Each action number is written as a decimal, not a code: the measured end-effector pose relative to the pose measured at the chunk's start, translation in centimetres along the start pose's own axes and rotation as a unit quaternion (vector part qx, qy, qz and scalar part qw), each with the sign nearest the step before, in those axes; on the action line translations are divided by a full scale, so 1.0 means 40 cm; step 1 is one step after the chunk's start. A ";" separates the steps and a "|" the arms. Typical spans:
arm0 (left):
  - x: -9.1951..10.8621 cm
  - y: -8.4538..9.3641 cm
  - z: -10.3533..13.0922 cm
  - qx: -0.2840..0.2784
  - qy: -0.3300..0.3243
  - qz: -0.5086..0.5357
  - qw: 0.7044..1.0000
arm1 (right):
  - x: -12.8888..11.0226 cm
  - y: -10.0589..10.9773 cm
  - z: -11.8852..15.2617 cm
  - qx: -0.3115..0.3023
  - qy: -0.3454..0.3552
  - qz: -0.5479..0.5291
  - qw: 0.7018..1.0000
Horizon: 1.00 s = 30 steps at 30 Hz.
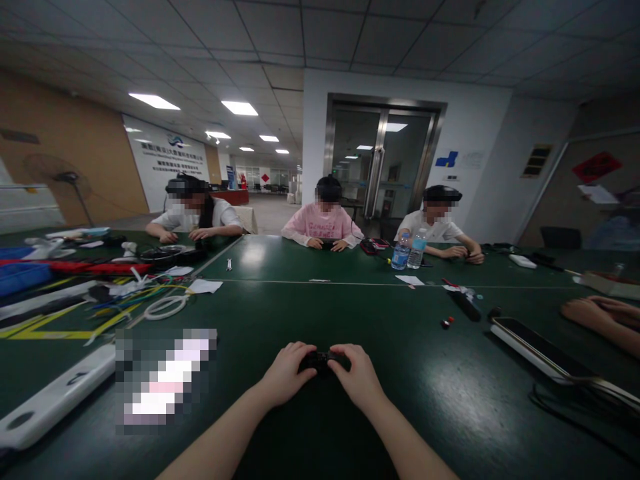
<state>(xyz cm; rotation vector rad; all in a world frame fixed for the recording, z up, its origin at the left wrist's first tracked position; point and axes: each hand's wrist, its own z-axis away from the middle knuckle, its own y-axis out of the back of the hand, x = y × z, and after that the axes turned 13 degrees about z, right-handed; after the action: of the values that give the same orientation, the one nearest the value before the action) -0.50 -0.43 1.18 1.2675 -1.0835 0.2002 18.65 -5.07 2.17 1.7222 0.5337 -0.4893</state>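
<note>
Between my two hands is a small black object (324, 360) low over the green table, its ends hidden by my fingers; its exact kind is unclear. My left hand (286, 377) grips its left end, thumb at the near side and fingers curled over the far side. The right end is held the same way by my right hand (361, 377). Both forearms reach in from the bottom of the view.
Left of my hands lie a pixelated bright object (170, 380), a long white device (60, 397) and a coiled white cable (166, 307). A phone (543, 347) and black cable are at right. Water bottles (417, 250) stand farther back. Three people sit opposite; another person's hands (597, 317) rest at right.
</note>
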 end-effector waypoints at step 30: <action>0.026 0.006 0.005 -0.008 0.010 -0.011 1.000 | -0.015 -0.016 -0.003 -0.067 0.097 0.136 0.984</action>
<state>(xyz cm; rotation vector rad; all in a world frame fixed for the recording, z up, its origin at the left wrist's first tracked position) -0.22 -0.93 2.09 1.2597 -1.0523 0.1858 17.77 -4.88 2.04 1.6899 0.4492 -0.0878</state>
